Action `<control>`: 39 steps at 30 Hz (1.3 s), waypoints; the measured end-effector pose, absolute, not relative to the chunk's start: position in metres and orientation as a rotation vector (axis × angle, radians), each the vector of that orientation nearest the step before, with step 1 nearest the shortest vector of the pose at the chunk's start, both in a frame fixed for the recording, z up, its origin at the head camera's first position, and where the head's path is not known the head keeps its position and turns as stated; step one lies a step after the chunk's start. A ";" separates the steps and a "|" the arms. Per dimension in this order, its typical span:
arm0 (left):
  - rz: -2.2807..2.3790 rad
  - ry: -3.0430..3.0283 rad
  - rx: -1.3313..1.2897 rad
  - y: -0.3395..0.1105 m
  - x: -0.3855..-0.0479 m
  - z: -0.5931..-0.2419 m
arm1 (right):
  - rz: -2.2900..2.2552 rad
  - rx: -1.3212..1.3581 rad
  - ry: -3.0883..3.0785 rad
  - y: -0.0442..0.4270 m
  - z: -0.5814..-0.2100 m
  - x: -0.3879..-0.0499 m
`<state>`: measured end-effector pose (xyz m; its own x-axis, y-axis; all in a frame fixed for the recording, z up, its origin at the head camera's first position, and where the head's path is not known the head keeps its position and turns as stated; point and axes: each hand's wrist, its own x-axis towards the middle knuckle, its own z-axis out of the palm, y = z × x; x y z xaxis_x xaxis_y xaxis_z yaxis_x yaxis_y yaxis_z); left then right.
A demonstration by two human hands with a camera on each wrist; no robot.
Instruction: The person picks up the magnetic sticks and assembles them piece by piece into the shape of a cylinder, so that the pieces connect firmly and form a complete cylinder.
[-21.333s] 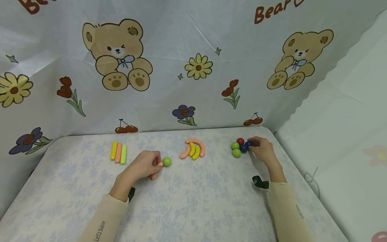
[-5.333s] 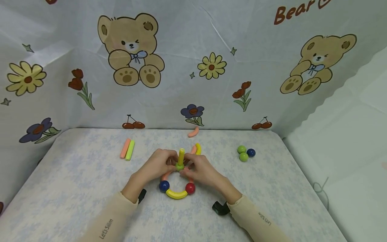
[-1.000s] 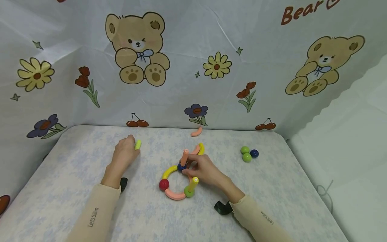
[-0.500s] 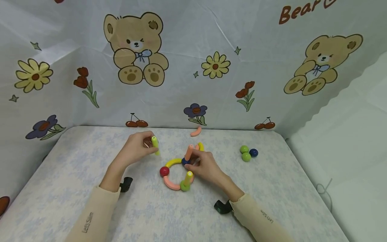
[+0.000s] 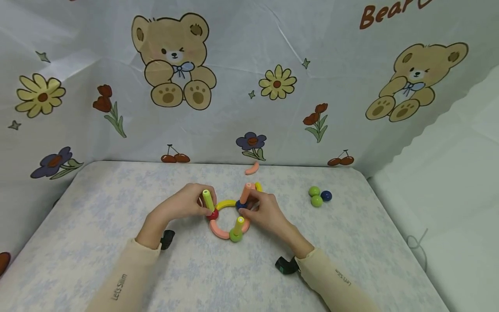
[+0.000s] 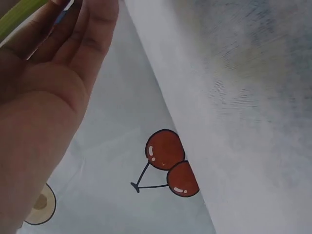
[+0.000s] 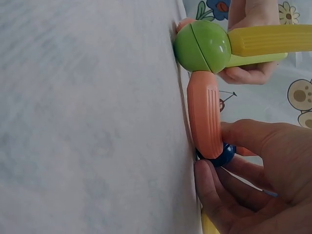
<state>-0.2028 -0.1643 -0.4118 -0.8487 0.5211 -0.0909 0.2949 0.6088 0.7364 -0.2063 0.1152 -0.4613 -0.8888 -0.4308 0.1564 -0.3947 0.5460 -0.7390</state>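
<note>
A ring of curved yellow (image 5: 226, 203) and pink (image 5: 219, 230) pieces joined by balls lies on the table. My left hand (image 5: 186, 201) pinches a light green stick (image 5: 208, 200) standing at the red ball (image 5: 213, 214); whether it is seated there I cannot tell. With thumb and fingers my right hand (image 5: 269, 212) grips the blue ball (image 5: 241, 205), from which a pink stick (image 5: 246, 193) rises. In the right wrist view the fingers close round the blue ball (image 7: 225, 155), beside a pink curved piece (image 7: 204, 114). A yellow stick (image 5: 239, 225) stands on the green ball (image 5: 235, 235).
Two green balls (image 5: 316, 201) and a blue ball (image 5: 326, 196) sit together at the right. One loose pink curved piece (image 5: 252, 168) lies near the table's back edge. A yellow curved piece (image 5: 259, 186) is partly visible behind the right hand. Patterned cloth hangs behind the table.
My left hand took the light green stick from the table's left and carried it right to the red ball. The ring has shifted slightly away and turned, my right hand staying on its blue ball.
</note>
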 end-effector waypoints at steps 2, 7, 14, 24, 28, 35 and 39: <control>1.085 2.536 0.656 -0.162 -0.203 -0.416 | -1.286 -0.727 2.720 0.115 -0.461 -0.206; 1.078 2.562 0.656 -0.157 -0.203 -0.422 | -1.277 -0.734 2.734 0.116 -0.462 -0.207; 1.053 2.599 0.633 -0.152 -0.203 -0.423 | -1.252 -0.741 2.783 0.117 -0.463 -0.205; 1.070 2.613 0.581 -0.149 -0.204 -0.434 | -1.199 -0.720 2.797 0.115 -0.458 -0.205; 1.084 2.648 0.520 -0.153 -0.206 -0.440 | -1.139 -0.750 2.740 0.118 -0.448 -0.207; 1.124 2.659 0.479 -0.159 -0.210 -0.444 | -1.071 -0.718 2.790 0.149 -0.422 -0.221; 1.140 2.625 0.508 -0.160 -0.211 -0.445 | -1.057 -0.519 2.939 0.178 -0.412 -0.234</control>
<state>-0.2113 -0.1599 -0.4446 -0.9121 0.4030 -0.0752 0.2201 0.6361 0.7395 -0.2336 0.1784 -0.4119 -0.9460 -0.2961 0.1318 -0.3122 0.7233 -0.6159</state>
